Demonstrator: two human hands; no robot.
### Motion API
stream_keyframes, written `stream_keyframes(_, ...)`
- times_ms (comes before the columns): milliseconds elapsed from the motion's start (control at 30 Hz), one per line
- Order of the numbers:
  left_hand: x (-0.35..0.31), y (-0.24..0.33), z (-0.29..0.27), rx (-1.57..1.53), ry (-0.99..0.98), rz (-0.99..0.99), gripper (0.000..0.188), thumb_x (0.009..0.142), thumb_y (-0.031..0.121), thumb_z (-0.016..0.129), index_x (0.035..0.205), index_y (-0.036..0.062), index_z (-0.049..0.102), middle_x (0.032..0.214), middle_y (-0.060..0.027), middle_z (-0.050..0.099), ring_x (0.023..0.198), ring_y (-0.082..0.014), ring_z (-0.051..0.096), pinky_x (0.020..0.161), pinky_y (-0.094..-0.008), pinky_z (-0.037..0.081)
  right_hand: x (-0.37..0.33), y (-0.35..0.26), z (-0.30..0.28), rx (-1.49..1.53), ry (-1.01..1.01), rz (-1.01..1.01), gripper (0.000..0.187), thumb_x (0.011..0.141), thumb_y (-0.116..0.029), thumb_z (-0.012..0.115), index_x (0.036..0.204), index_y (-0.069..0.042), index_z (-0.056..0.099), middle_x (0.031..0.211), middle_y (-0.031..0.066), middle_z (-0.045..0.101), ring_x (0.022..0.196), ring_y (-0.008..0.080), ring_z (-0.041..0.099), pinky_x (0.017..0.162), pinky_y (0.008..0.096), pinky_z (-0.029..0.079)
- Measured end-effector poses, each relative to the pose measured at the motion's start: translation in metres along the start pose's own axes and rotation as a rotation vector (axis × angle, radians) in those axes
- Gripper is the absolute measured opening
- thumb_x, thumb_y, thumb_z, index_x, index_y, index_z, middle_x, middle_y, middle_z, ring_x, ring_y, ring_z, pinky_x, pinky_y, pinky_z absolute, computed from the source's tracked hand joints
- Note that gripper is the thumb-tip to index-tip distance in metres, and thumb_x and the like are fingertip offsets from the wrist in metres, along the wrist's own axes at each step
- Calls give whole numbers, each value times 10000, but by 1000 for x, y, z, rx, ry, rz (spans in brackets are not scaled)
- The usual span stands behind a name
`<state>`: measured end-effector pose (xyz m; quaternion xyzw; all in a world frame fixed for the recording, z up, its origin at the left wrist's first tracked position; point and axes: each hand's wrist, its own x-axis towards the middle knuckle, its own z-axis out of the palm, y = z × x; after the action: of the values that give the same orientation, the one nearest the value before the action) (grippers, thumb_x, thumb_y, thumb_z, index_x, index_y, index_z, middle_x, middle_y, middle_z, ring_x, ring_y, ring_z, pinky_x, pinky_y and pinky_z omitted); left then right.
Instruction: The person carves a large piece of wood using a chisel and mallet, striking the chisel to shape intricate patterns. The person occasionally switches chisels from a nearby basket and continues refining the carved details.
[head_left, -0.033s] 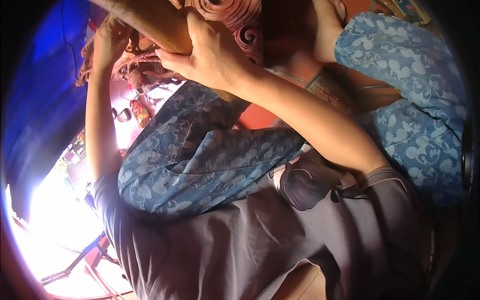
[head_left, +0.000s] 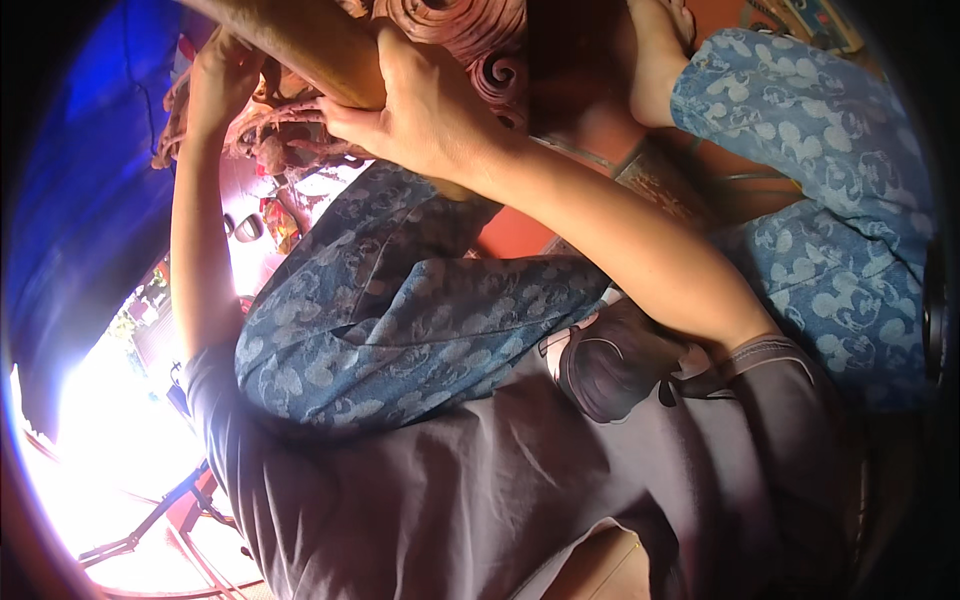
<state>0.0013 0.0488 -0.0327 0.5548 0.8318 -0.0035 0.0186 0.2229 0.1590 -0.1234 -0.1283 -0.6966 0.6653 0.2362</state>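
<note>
The right hand (head_left: 425, 110) is clamped around a brown, smooth, rod-like piece (head_left: 305, 45), which lies at the top of the view, above the carved wood. Its long axis runs on a slant, from the upper-left edge, where it leaves the picture, down and rightward into the palm; a similar brown bit shows below the wrist, though whether it is the same piece cannot be told. The left hand (head_left: 222, 80) is curled just beside the rod's underside; I cannot tell whether it grips anything. Beyond are the reddish carved wood (head_left: 498, 75) with its spiral curls, then the blue patterned jeans (head_left: 400, 320) and a grey shirt (head_left: 440, 490) bearing a printed figure. Farther left, a colourful wrapper (head_left: 280, 225) is too blurred to read.
</note>
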Motion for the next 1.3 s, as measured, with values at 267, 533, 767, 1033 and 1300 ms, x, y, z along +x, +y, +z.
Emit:
stream_keyframes(267,-3,-18,6,44,-67,29,175,772,0,596,939,14,650,832,-189,663,722,-317,660,662,-369,523,3,13,0,-169,-87,21,431,723,-293,754,902,44,553,729,236,632,732,385,663,653,440,533)
stream_keyframes(533,2,-11,-9,-428,32,-84,151,851,-26,665,994,-58,627,1095,-92,633,998,-170,608,907,-284,467,22,15,-4,-45,83,6,482,690,-320,739,881,89,570,698,255,633,668,363,672,617,410,552)
stream_keyframes(767,-4,-17,-9,43,-101,-90,123,857,91,657,946,22,705,1006,-78,671,902,-218,659,792,-295,502,18,29,4,-88,47,-21,485,685,-337,736,842,94,581,653,242,624,634,356,668,599,413,549)
stream_keyframes(1033,-9,-5,-7,50,-6,-76,252,852,203,705,921,-35,663,765,-161,667,690,-270,663,639,-353,503,15,21,0,-71,-26,-13,473,675,-333,730,846,83,585,680,245,635,663,360,674,624,413,550)
stream_keyframes(1300,-25,-60,-7,137,-53,-118,210,881,168,667,956,-11,587,730,-170,645,635,-283,639,601,-374,490,17,18,4,-82,-22,-123,474,678,-334,729,867,81,597,716,249,645,682,364,678,641,409,556)
